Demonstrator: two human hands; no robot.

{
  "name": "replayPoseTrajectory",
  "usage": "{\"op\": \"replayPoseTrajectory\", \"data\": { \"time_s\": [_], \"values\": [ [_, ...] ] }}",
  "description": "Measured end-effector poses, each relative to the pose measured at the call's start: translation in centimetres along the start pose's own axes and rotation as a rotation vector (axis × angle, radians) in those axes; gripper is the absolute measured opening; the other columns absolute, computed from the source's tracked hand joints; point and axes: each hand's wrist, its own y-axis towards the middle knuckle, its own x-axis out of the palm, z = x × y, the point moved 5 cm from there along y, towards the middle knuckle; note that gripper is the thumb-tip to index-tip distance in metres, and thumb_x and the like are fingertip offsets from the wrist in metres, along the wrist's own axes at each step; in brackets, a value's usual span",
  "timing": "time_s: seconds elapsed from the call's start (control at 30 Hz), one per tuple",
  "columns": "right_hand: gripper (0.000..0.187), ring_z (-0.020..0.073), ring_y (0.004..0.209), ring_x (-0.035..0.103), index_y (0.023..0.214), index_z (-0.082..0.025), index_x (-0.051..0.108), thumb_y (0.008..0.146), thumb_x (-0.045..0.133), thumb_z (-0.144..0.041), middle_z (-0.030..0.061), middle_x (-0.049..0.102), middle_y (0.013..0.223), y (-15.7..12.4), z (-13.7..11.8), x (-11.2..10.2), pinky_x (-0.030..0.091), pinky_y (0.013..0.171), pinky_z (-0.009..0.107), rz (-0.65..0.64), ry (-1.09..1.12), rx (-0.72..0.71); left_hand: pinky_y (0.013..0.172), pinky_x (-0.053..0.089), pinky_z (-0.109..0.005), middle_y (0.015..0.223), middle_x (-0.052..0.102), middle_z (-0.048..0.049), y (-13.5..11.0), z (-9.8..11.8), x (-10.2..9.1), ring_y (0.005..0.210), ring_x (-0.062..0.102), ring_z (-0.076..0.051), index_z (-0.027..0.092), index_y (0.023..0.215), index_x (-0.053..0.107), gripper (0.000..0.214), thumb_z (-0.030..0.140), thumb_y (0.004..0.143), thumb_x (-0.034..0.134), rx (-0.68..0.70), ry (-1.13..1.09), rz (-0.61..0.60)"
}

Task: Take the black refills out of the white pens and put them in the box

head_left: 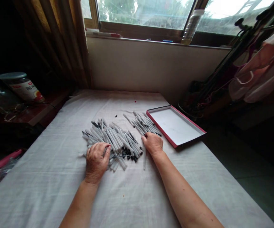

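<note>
A loose heap of translucent pen barrels (113,136) lies mid-table, with dark-tipped refills among them. At its near side is a cluster of small black pen caps (126,154). My left hand (97,161) is closed at the heap's near left edge; a thin dark pen refill (119,155) sticks out to the right from its fingers. My right hand (153,143) pinches the top of a single translucent pen barrel (144,160), which points toward me. Just beyond that hand, a smaller group of assembled-looking pens (143,123) lies roughly side by side.
A shallow red-edged box lid (176,125) rests at the table's right edge, beside the pens. White cloth (127,205) covers the table. A labelled jar (25,87) stands on a side surface at left; a plastic bottle (192,27) leans on the windowsill.
</note>
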Motion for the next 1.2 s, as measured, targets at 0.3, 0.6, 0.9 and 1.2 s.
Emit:
{"op": "replayPoseTrajectory", "data": {
  "time_s": [0.3,0.6,0.9,1.2],
  "values": [
    [0.028,0.0222,0.074,0.069,0.089,-0.019,0.072,0.090,0.051,-0.038,0.0089,0.075,0.079,-2.5,2.3,-2.1,0.047,0.069,0.030,0.286,0.430,-0.023,0.086,0.046,-0.039,0.093,0.072,-0.0065,0.1,0.5,-0.2,0.092,0.065,-0.025,0.022,0.093,0.068,0.019,0.031,0.093,0.051,0.016,-0.038,0.003],
    [0.032,0.0141,0.052,0.059,0.076,-0.019,0.066,0.084,0.062,-0.050,0.0020,0.068,0.063,-6.6,1.0,-0.9,0.049,0.054,0.026,-0.025,1.249,-0.242,0.101,0.045,-0.045,0.142,0.047,-0.0173,-0.5,3.0,-0.7,0.130,0.050,-0.029,0.023,0.135,0.047,0.045,0.034,0.092,0.056,0.077,-0.087,0.106],
    [0.041,0.0114,0.047,0.052,0.067,-0.018,0.065,0.075,0.070,-0.058,0.0016,0.065,0.057,-6.4,1.9,1.2,0.044,0.048,0.024,-0.061,1.456,-0.034,0.081,0.048,-0.033,0.086,0.071,-0.0050,-0.3,3.5,-0.5,0.082,0.066,-0.019,0.021,0.098,0.064,0.022,0.035,0.097,0.047,0.139,-0.125,-0.043],
    [0.028,0.0144,0.057,0.059,0.084,-0.019,0.074,0.071,0.075,-0.044,0.0027,0.070,0.066,-6.3,1.9,1.1,0.046,0.054,0.026,-0.007,1.538,-0.014,0.066,0.048,-0.027,0.074,0.069,-0.0033,-0.4,3.4,-0.5,0.068,0.066,-0.017,0.019,0.088,0.064,0.033,0.042,0.098,0.043,0.135,-0.190,-0.067]
  ]
}}
